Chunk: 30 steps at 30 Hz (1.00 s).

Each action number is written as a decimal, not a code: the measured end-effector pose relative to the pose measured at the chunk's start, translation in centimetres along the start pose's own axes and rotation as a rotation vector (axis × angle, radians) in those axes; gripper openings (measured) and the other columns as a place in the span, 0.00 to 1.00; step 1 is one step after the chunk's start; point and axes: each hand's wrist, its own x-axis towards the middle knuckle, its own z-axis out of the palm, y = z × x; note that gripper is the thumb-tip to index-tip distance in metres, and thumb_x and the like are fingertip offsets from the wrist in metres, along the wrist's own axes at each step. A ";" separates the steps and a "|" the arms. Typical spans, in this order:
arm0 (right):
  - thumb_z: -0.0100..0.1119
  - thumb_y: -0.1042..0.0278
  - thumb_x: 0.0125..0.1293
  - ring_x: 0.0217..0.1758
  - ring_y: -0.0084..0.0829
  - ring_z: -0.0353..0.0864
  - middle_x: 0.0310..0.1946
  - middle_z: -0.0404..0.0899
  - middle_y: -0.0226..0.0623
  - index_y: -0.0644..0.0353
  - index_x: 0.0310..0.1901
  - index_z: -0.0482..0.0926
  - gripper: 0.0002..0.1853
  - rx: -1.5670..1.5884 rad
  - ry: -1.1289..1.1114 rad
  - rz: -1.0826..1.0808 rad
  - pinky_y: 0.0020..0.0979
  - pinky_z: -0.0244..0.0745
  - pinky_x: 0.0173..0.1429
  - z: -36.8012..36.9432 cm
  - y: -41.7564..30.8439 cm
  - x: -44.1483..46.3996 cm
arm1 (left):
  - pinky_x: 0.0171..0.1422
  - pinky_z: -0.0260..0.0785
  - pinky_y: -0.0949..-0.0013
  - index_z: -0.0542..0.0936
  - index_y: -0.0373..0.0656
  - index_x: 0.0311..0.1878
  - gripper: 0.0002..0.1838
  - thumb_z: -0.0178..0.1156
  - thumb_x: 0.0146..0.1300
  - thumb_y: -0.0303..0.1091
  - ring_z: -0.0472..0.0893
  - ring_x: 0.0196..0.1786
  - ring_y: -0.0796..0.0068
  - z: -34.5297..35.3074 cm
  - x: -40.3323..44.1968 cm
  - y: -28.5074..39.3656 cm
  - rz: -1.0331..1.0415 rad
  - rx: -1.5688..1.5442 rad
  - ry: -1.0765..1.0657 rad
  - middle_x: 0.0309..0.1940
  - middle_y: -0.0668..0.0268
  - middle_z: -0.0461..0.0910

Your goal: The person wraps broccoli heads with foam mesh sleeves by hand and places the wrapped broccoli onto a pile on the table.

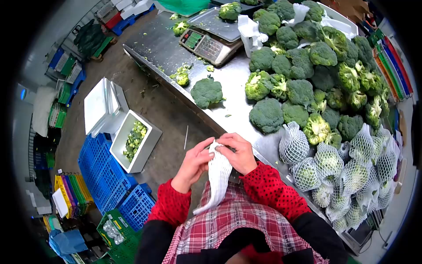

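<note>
A white foam mesh sleeve [218, 176] hangs down in front of the checked apron, flat and with no broccoli in it. My left hand [194, 162] pinches its top end from the left. From the right, my right hand [237, 153] grips the same end, with fingers and thumb close together. Just beyond my hands, a broccoli head [206, 92] lies alone near the edge of the steel table [237, 114]. To the right is a big pile of bare broccoli [266, 115]. Several netted broccoli heads [329, 162] are heaped nearest my right arm.
A digital scale [210, 46] stands on the table, with white sleeves [250, 35] beside it. On the floor to the left are a white foam box [135, 141] holding broccoli scraps, blue pallets [105, 176] and a green crate [118, 231]. Coloured crates [392, 66] stand at far right.
</note>
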 end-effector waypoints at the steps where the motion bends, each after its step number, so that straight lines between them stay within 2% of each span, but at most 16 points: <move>1: 0.67 0.70 0.51 0.37 0.35 0.79 0.36 0.80 0.33 0.58 0.34 0.84 0.08 -0.129 0.054 -0.114 0.32 0.73 0.44 0.0 0.1 0.2 | 0.33 0.71 0.82 0.70 0.35 0.58 0.21 0.59 0.61 0.26 0.79 0.33 0.84 1.4 0.1 1.2 -0.069 -0.075 -0.012 0.31 0.69 0.80; 5: 0.65 0.75 0.54 0.38 0.29 0.80 0.33 0.81 0.35 0.64 0.32 0.81 0.04 -0.278 0.130 -0.212 0.28 0.74 0.43 0.0 0.3 1.8 | 0.32 0.71 0.81 0.73 0.36 0.52 0.15 0.60 0.62 0.27 0.79 0.34 0.84 -0.6 3.4 -0.5 0.007 -0.085 -0.108 0.33 0.69 0.80; 9: 0.55 0.72 0.66 0.33 0.20 0.75 0.28 0.77 0.31 0.66 0.35 0.73 0.06 0.459 0.146 0.394 0.22 0.70 0.39 -0.3 3.0 4.0 | 0.37 0.71 0.78 0.77 0.39 0.37 0.04 0.60 0.63 0.28 0.78 0.35 0.84 -1.7 5.3 -1.6 0.058 0.111 -0.018 0.37 0.70 0.79; 11: 0.54 0.70 0.67 0.30 0.19 0.74 0.28 0.77 0.30 0.64 0.36 0.75 0.06 0.838 0.133 0.568 0.21 0.69 0.36 0.0 3.3 5.7 | 0.47 0.67 0.73 0.74 0.41 0.34 0.04 0.55 0.66 0.28 0.76 0.40 0.80 -1.6 6.5 -1.6 0.466 0.117 0.096 0.36 0.68 0.79; 12: 0.55 0.69 0.67 0.29 0.18 0.74 0.29 0.78 0.30 0.64 0.38 0.76 0.07 0.338 0.092 0.228 0.20 0.68 0.35 -0.1 1.2 4.7 | 0.48 0.69 0.71 0.75 0.42 0.35 0.05 0.53 0.68 0.30 0.77 0.39 0.79 -1.6 6.9 -0.2 0.469 -0.101 -0.017 0.36 0.69 0.79; 13: 0.59 0.68 0.62 0.34 0.21 0.76 0.34 0.79 0.34 0.67 0.44 0.75 0.12 0.624 -0.151 0.377 0.23 0.70 0.41 -0.5 2.0 4.9 | 0.49 0.69 0.72 0.73 0.43 0.33 0.07 0.50 0.69 0.27 0.76 0.39 0.81 -1.1 6.6 1.9 0.370 -0.315 -0.043 0.34 0.69 0.78; 15: 0.68 0.67 0.53 0.44 0.27 0.81 0.44 0.81 0.41 0.71 0.54 0.74 0.28 1.026 -0.599 0.863 0.27 0.74 0.52 -1.4 3.7 5.2 | 0.48 0.73 0.66 0.76 0.42 0.38 0.09 0.51 0.70 0.36 0.80 0.38 0.73 -4.0 8.7 1.3 0.300 -0.574 -0.071 0.36 0.64 0.81; 16: 0.67 0.68 0.52 0.46 0.28 0.81 0.46 0.81 0.42 0.72 0.55 0.73 0.28 0.992 -0.705 0.740 0.29 0.73 0.55 -2.6 4.4 5.5 | 0.45 0.75 0.65 0.77 0.43 0.39 0.10 0.51 0.70 0.37 0.81 0.38 0.71 -3.4 7.9 2.0 0.118 -0.551 -0.132 0.35 0.63 0.82; 17: 0.67 0.70 0.51 0.49 0.30 0.80 0.48 0.80 0.43 0.72 0.55 0.73 0.29 0.956 -0.804 0.613 0.30 0.72 0.59 -3.2 4.9 5.8 | 0.43 0.75 0.67 0.78 0.42 0.41 0.09 0.53 0.68 0.36 0.81 0.38 0.71 -2.7 7.3 1.7 0.053 -0.525 -0.083 0.35 0.64 0.82; 18: 0.65 0.72 0.51 0.47 0.30 0.81 0.47 0.81 0.42 0.73 0.54 0.73 0.27 1.162 -0.651 0.604 0.30 0.72 0.59 -3.3 4.6 6.2 | 0.43 0.74 0.67 0.78 0.42 0.42 0.09 0.54 0.67 0.36 0.81 0.37 0.72 -5.4 8.3 -1.7 0.191 0.092 -0.126 0.35 0.64 0.82; 19: 0.65 0.73 0.51 0.47 0.29 0.81 0.45 0.81 0.40 0.73 0.52 0.73 0.26 1.267 -0.602 0.591 0.30 0.73 0.57 -3.4 6.0 6.9 | 0.43 0.73 0.67 0.78 0.42 0.44 0.09 0.56 0.65 0.35 0.81 0.37 0.72 -6.4 7.8 -3.3 0.322 0.381 -0.154 0.35 0.64 0.82; 20: 0.64 0.74 0.51 0.45 0.29 0.81 0.44 0.81 0.39 0.73 0.51 0.74 0.24 1.197 -0.604 0.576 0.29 0.73 0.55 -3.4 5.9 7.7 | 0.43 0.73 0.68 0.78 0.42 0.46 0.11 0.57 0.63 0.35 0.81 0.36 0.73 -7.3 7.2 -4.9 0.466 0.660 -0.148 0.35 0.64 0.82; 23: 0.62 0.76 0.52 0.43 0.27 0.81 0.42 0.81 0.37 0.70 0.48 0.75 0.19 0.891 -0.553 0.536 0.29 0.74 0.52 -2.6 6.8 10.2 | 0.56 0.70 0.63 0.75 0.33 0.54 0.20 0.60 0.59 0.33 0.79 0.50 0.65 -7.9 7.8 -1.2 -0.068 0.023 -0.265 0.52 0.57 0.78; 25: 0.57 0.80 0.50 0.38 0.30 0.80 0.37 0.82 0.38 0.65 0.46 0.75 0.18 0.342 -0.392 0.325 0.28 0.73 0.47 -1.5 9.3 12.2 | 0.61 0.69 0.62 0.72 0.27 0.56 0.20 0.55 0.60 0.24 0.79 0.52 0.64 -6.0 9.1 2.6 0.152 -0.437 -0.176 0.53 0.52 0.77; 27: 0.54 0.82 0.46 0.38 0.39 0.79 0.35 0.80 0.44 0.62 0.47 0.75 0.21 -0.151 0.086 0.015 0.30 0.73 0.45 0.4 11.2 13.8 | 0.61 0.69 0.64 0.72 0.28 0.56 0.20 0.53 0.60 0.21 0.79 0.52 0.66 -6.0 11.5 3.2 0.202 -0.331 -0.097 0.51 0.55 0.78; 30: 0.49 0.82 0.46 0.43 0.47 0.77 0.39 0.77 0.49 0.61 0.54 0.72 0.28 -0.298 0.348 0.146 0.35 0.73 0.46 3.1 14.5 17.6 | 0.59 0.68 0.69 0.73 0.30 0.57 0.20 0.51 0.59 0.17 0.77 0.51 0.70 -8.6 18.9 2.1 0.600 0.176 0.396 0.50 0.58 0.77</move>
